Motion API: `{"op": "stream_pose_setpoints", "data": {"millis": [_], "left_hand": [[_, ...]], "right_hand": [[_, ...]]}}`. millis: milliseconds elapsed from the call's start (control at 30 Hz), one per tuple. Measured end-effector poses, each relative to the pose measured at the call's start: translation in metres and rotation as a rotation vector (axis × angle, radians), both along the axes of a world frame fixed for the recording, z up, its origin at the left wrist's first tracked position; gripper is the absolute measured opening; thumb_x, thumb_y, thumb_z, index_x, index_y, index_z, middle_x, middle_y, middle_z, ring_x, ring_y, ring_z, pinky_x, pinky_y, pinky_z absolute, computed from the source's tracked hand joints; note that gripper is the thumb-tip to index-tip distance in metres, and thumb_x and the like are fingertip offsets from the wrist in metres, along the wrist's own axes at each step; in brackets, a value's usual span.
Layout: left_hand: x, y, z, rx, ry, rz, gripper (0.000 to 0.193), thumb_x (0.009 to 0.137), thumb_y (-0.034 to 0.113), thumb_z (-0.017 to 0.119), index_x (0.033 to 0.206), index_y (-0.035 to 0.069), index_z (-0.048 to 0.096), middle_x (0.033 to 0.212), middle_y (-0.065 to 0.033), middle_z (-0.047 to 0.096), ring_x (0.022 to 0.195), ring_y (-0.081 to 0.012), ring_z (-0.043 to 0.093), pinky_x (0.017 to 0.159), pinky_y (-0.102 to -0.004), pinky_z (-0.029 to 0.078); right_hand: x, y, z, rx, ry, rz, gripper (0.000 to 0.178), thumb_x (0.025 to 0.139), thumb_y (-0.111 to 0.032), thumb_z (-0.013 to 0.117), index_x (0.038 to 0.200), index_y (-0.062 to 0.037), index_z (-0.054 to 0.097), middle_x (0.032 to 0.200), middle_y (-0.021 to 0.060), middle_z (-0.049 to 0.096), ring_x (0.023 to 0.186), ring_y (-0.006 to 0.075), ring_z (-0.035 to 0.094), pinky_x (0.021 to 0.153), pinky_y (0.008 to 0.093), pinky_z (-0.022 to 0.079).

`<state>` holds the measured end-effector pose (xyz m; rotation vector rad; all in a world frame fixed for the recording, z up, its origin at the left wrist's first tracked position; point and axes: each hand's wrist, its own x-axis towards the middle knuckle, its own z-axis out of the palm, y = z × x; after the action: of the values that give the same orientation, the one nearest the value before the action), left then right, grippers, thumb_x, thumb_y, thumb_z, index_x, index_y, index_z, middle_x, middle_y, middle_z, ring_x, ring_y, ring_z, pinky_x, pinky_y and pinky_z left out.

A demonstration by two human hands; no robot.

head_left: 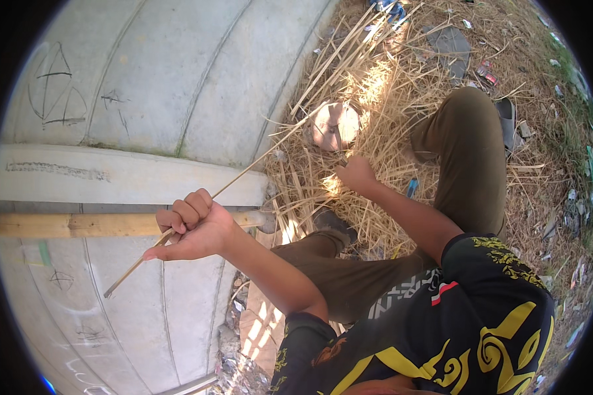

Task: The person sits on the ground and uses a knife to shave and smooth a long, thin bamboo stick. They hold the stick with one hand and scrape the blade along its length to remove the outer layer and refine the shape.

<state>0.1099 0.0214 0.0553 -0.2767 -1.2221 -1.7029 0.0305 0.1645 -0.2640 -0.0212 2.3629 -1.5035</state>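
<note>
My left hand (194,227) is closed round a long thin bamboo strip (260,158). One end of the strip sticks out at the lower left, past my thumb; the other slants up to the far right, near a round pale wood block (323,125). Close to the near side of that block, my right hand (357,175) is closed in a fist. A small dark bit shows at its fingers, but what it grips is too small to name. A dark mark or thin object lies on top of the block; I cannot tell which.
Many loose bamboo strips (339,62) and shavings cover the ground round the block. A grey concrete wall (158,79) stands on the left, with a bamboo pole (112,224) along it. A small blue object (412,187) lies near my bent leg (471,145). Litter is scattered at right.
</note>
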Motion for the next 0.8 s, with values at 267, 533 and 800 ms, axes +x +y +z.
{"op": "stream_pose_setpoints", "data": {"millis": [267,533,800], "left_hand": [[-0.01,0.006,-0.006,0.036,-0.067,-0.048,0.063,0.098,0.063,0.046,0.063,0.018,0.018,0.047,0.0046,0.014,0.047,-0.0095,0.004,0.048,-0.0291,0.005],[-0.003,0.037,0.003,-0.007,0.023,0.214,0.069,0.093,0.077,0.041,0.065,0.017,0.023,0.05,0.005,0.014,0.049,-0.0092,0.006,0.048,-0.0296,0.006],[0.101,0.04,0.048,-0.138,0.162,-0.197,0.065,0.096,0.071,0.046,0.068,0.015,0.029,0.054,0.0046,0.017,0.051,-0.0089,0.009,0.048,-0.0297,0.01]], "right_hand": [[0.012,0.009,-0.004,0.142,0.092,0.037,0.031,0.085,-0.031,0.068,0.093,-0.0011,0.071,0.085,0.0196,0.071,0.082,0.0372,0.07,0.074,0.0471,0.056],[0.018,0.0,0.015,0.005,0.237,0.024,0.033,0.084,-0.031,0.069,0.084,0.0015,0.069,0.074,0.0216,0.066,0.072,0.0384,0.068,0.069,0.0478,0.053],[0.011,0.009,-0.033,0.035,0.05,-0.025,0.03,0.082,-0.031,0.067,0.084,-0.001,0.07,0.075,0.019,0.068,0.07,0.0369,0.068,0.068,0.0473,0.055]]}}
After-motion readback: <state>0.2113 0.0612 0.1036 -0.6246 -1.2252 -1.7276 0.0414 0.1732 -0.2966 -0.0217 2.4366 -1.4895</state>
